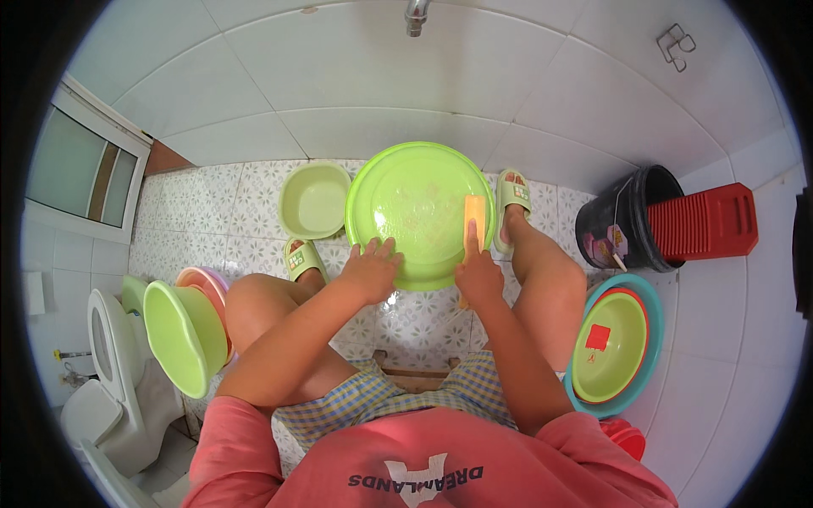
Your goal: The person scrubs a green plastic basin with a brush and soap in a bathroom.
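Note:
A large round lime-green plastic basin point(416, 190) is in front of me between my feet, its broad face towards me, wet and shiny. Whether I see its inside or its underside, I cannot tell. My left hand point(371, 273) lies on its near left edge, fingers spread over the wet plastic. Around an orange-yellow brush point(475, 206) my right hand point(479, 279) is closed, index finger stretched along its back. The brush rests against the right part of the basin's face; its underside is hidden. The handle's end pokes out below my fist.
A small pale green basin point(314, 200) stands left of the large one. Stacked basins point(184, 336) lean near a toilet point(120, 381). At right are a black bucket point(603, 219) holding a red washboard point(705, 222), and nested basins point(610, 355). A tap point(416, 19) juts from the wall.

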A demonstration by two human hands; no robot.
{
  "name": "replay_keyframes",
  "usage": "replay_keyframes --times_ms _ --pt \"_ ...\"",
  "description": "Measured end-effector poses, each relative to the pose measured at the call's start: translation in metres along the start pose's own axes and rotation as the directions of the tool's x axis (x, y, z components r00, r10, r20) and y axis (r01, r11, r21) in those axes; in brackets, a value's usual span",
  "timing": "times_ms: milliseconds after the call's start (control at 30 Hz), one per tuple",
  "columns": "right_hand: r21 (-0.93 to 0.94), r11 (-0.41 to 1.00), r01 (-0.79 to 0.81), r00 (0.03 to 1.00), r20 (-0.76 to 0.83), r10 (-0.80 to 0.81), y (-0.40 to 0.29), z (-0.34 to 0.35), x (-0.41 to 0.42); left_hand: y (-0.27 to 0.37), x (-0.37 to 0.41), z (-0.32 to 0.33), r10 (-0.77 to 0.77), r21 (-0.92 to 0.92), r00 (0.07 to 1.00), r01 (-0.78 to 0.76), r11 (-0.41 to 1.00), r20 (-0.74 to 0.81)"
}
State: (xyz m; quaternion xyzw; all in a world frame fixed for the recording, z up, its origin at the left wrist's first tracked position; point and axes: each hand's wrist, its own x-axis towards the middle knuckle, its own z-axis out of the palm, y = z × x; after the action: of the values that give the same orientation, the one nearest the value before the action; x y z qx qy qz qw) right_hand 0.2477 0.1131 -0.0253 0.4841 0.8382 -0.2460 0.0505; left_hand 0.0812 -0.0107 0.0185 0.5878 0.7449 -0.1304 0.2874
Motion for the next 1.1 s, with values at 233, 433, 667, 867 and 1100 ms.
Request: replay_keyframes --times_ms 233,433,667,867,1100 --pt "-0.008 0.999 0.054 0.999 -0.009 -0.054 -0.025 0.015 0.004 -0.011 0.004 -0.008 0.011 -0.032 1.000 -0.010 0.999 0.015" --pt "0.020 0.986 0.166 0.979 0.115 -0.167 -0.065 0.021 -0.014 -0.016 0.009 -0.006 0.011 -0.094 0.999 -0.006 0.996 0.053" --pt "-0.054 0.995 0.089 0.994 -0.057 -0.092 -0.034 0.001 0.010 -0.013 0.013 -0.021 0.006 -0.058 0.997 -0.001 0.998 0.077" --pt "0.011 0.971 0.240 0.971 0.016 -0.240 -0.064 0.025 -0.019 -0.009 0.013 -0.022 0.007 -0.075 0.995 0.000 0.997 0.100" --pt "-0.035 0.995 0.095 0.994 -0.057 -0.097 -0.044 0.007 0.022 -0.009 0.016 -0.013 0.025 -0.096 0.998 -0.020 0.995 0.049"
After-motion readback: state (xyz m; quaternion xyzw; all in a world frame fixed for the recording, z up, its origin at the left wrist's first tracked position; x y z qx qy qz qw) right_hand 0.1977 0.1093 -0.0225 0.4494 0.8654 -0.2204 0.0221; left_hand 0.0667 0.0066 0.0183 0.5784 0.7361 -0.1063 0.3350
